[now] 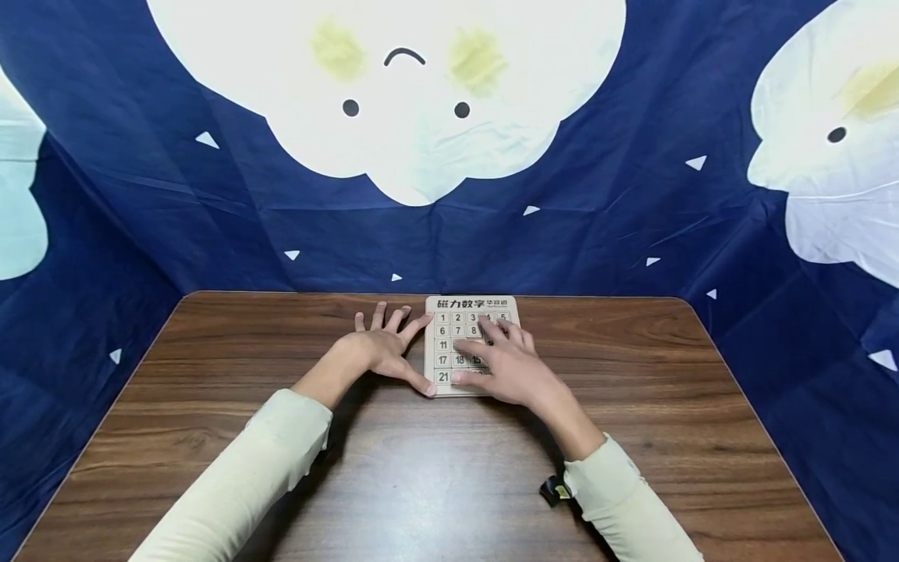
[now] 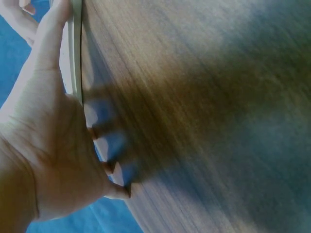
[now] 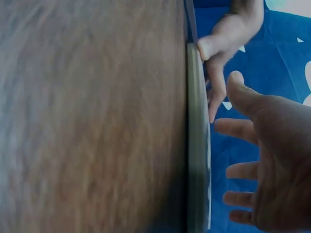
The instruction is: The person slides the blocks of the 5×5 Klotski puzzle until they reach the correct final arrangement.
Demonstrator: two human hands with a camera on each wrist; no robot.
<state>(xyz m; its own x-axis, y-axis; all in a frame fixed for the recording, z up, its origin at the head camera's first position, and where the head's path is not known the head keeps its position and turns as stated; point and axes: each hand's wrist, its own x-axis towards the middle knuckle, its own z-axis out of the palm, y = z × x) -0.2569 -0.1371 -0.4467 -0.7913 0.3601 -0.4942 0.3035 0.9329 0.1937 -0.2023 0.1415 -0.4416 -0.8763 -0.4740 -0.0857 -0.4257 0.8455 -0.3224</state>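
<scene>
Chinese heading (image 1: 460,304) 磁力数字 is running atop a pale board (image 1: 430,353) just below frame centre, tiles (image 1: 458,331) beneath are showing 1–8, 11, 17, 18, 15, 21

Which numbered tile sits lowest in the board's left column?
The tile marked 21, directly below 17; every other tile in that column has one beneath it.

From here I read this as a small curtained-off table nook; whether it sits in a home, an office or a studio I can't tell. Beyond the left hand (image 1: 382,351) and right hand (image 1: 513,368) I see dark blue cloth (image 1: 477,242) hanging like a wall, turning along their outer sides too. Its white clouds (image 1: 421,152), the middle one upside down, and small triangles (image 1: 207,140) look nursery-like. Beneath both hands lies a wood-grain table (image 1: 421,476).
</scene>
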